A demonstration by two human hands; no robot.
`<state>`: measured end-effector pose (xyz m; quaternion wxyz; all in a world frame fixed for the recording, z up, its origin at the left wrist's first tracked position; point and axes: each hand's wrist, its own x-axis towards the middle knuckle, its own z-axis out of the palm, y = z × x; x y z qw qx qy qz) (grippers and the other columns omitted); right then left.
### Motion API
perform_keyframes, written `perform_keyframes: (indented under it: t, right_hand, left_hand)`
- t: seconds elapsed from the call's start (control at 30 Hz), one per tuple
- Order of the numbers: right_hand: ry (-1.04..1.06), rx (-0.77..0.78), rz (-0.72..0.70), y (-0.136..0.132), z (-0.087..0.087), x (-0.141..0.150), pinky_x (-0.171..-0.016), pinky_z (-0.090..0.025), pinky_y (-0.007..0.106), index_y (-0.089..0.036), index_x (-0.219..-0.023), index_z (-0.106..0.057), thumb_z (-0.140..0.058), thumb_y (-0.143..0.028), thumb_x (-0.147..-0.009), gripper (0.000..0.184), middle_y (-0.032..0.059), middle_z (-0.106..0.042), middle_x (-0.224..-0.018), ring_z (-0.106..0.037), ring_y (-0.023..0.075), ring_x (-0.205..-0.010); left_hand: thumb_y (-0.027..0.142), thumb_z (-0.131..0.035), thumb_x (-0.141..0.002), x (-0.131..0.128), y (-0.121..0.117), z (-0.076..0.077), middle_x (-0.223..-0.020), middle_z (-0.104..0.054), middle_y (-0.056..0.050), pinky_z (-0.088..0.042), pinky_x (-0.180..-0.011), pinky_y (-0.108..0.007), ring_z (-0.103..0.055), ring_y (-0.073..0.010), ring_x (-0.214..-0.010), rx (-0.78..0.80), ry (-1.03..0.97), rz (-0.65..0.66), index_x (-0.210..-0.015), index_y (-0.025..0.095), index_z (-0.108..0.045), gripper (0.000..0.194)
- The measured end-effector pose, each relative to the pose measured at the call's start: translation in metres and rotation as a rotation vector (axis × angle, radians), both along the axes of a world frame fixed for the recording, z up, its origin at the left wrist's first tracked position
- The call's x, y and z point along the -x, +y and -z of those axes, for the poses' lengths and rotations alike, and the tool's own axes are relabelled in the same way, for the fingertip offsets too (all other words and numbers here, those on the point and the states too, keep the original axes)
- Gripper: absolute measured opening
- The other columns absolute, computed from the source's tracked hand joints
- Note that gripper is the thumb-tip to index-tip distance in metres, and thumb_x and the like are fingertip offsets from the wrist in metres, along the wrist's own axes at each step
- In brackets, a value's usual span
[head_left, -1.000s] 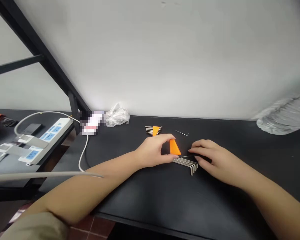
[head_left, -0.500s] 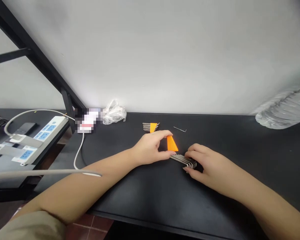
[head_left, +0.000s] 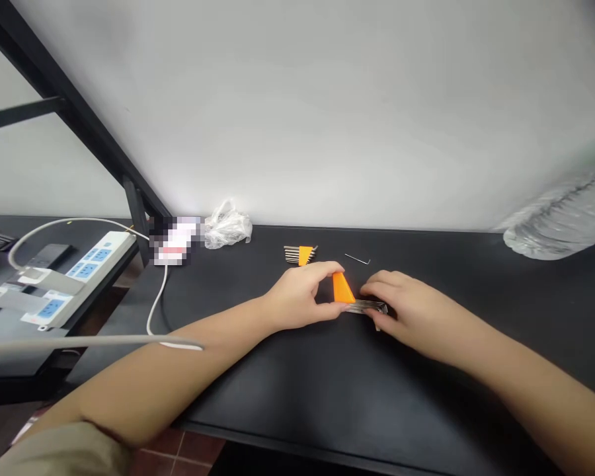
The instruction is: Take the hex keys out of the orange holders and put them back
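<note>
My left hand [head_left: 302, 296] pinches an orange hex key holder [head_left: 343, 288] between thumb and fingers, just above the black table. Below the holder's lower edge lies a bundle of silver hex keys [head_left: 359, 307], bent ends to the right. My right hand [head_left: 401, 305] is closed around that bent end, its thumb in front and fingers behind. Whether any key sits inside the holder I cannot tell. Behind my hands lies a second orange holder [head_left: 305, 255] with several hex keys [head_left: 291, 254] in it. A single thin hex key [head_left: 357, 258] rests to its right.
A crumpled clear plastic bag [head_left: 227, 226] lies by the wall. At the far right is a large clear plastic bottle [head_left: 550, 231]. On the left are a white power strip [head_left: 86, 271] and a white cable [head_left: 162, 297]. The black table [head_left: 297, 390] ends at a front edge.
My right hand has shifted slightly left and up, closing more tightly on the hex keys, which are now bunched closer together. My left hand keeps the holder in nearly the same place.
</note>
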<state>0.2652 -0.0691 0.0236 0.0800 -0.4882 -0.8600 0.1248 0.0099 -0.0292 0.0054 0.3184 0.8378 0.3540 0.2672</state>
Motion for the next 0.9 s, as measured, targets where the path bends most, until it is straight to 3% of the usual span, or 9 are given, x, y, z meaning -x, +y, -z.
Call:
perform_keyframes:
  t: [0.23,0.37,0.57,0.67,0.8,0.9]
  right_hand:
    - [-0.06,-0.214,0.101,0.058,0.028,-0.018,-0.086,-0.052,0.037,-0.018,-0.113,-0.072,-0.056,-0.026,-0.096,0.024,0.0106,-0.067,-0.119,-0.064,0.025,-0.1]
    - [-0.207,-0.284,0.11,0.061,0.037,-0.011,-0.079,-0.048,0.034,-0.016,-0.093,-0.073,-0.046,-0.014,-0.098,0.028,0.0117,-0.069,-0.103,-0.062,0.0249,-0.094]
    - [-0.321,-0.325,0.123,0.056,0.031,-0.006,-0.074,-0.044,0.034,-0.015,-0.078,-0.065,-0.049,-0.01,-0.093,0.023,0.012,-0.066,-0.087,-0.061,0.0246,-0.084]
    - [-0.219,-0.247,0.206,0.054,0.025,-0.01,-0.071,-0.043,0.032,-0.017,-0.08,-0.065,-0.051,-0.014,-0.09,0.017,0.0093,-0.067,-0.085,-0.062,0.0224,-0.08]
    - [0.025,0.054,0.288,0.045,0.012,-0.024,-0.065,-0.045,0.027,-0.023,-0.083,-0.067,-0.056,-0.022,-0.085,0.011,-0.0001,-0.07,-0.081,-0.062,0.0164,-0.07]
    - [0.084,0.205,0.312,0.041,0.005,-0.034,-0.063,-0.046,0.027,-0.025,-0.085,-0.069,-0.057,-0.025,-0.082,0.013,-0.0024,-0.071,-0.079,-0.064,0.0164,-0.069]
  left_hand:
    - [0.041,-0.079,-0.077,0.001,-0.001,-0.001,-0.066,-0.053,0.008,-0.045,-0.064,-0.024,-0.047,-0.0092,-0.055,-0.017,0.021,-0.007,-0.127,0.02,-0.061,0.056]
    - [0.043,-0.079,-0.078,0.001,-0.001,-0.001,-0.064,-0.051,0.008,-0.045,-0.064,-0.025,-0.047,-0.0091,-0.054,-0.031,0.013,-0.001,-0.126,0.02,-0.061,0.056]
    - [0.042,-0.079,-0.078,-0.001,0.0,-0.001,-0.064,-0.051,0.008,-0.046,-0.066,-0.025,-0.048,-0.0096,-0.055,-0.016,0.035,0.002,-0.127,0.02,-0.061,0.056]
    - [0.043,-0.079,-0.078,0.0,0.0,-0.001,-0.064,-0.051,0.008,-0.047,-0.066,-0.026,-0.049,-0.0098,-0.055,-0.006,0.038,-0.004,-0.127,0.02,-0.061,0.057]
    - [0.043,-0.078,-0.079,0.0,0.0,-0.002,-0.064,-0.051,0.008,-0.047,-0.067,-0.026,-0.049,-0.0098,-0.055,-0.009,0.045,0.002,-0.127,0.02,-0.061,0.056]
    - [0.044,-0.078,-0.078,0.0,0.0,-0.002,-0.063,-0.05,0.008,-0.047,-0.066,-0.026,-0.049,-0.01,-0.055,-0.007,0.053,0.008,-0.128,0.02,-0.061,0.057]
